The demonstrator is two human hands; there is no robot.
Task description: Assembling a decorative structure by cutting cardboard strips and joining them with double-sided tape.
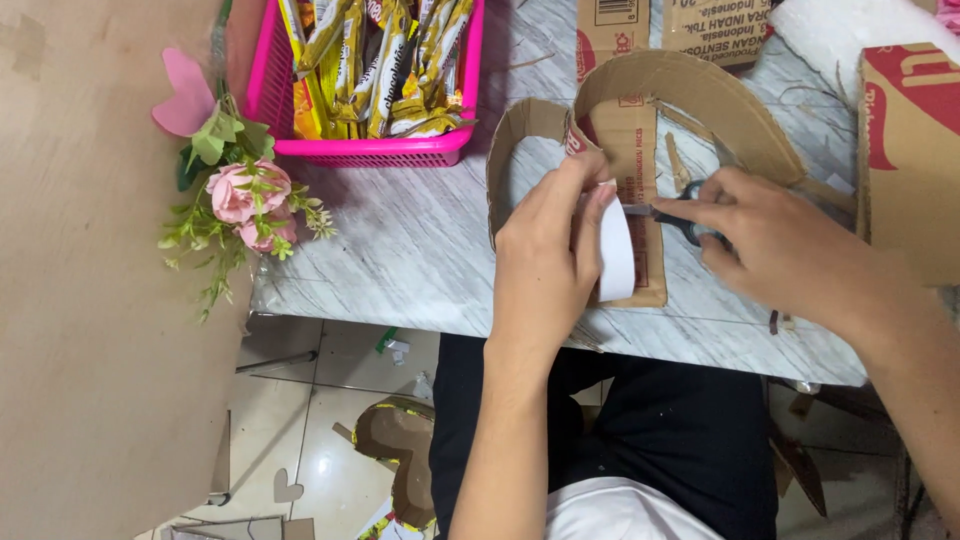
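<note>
- Pinching a white paper strip (617,255) between thumb and fingers, the left hand (548,265) has a narrow grip closed on the strip's upper end, holding it against the brown cardboard piece (640,150) on the marble-patterned bench (400,260).
- Left of the hands, a pink basket (300,130) of gold snack packets (385,60) stands at the bench's far edge, with a spray of pink artificial roses (245,200) just beside it, hanging over the bench's left edge.
- The strip lies over the flat cardboard panel, below a curved cardboard band (700,90) that arches behind both hands.
- The right hand (770,240) has its grip closed through the handles of black scissors (680,220); the blades point left, meeting the strip's edge near the left thumb.
- To cut well here, I judge that the strip should stay taut and flat, fingertips kept clear of the blade line, and the blades squared to the edge.
- Far right, a red-printed cardboard box (910,150) stands near the right wrist.
</note>
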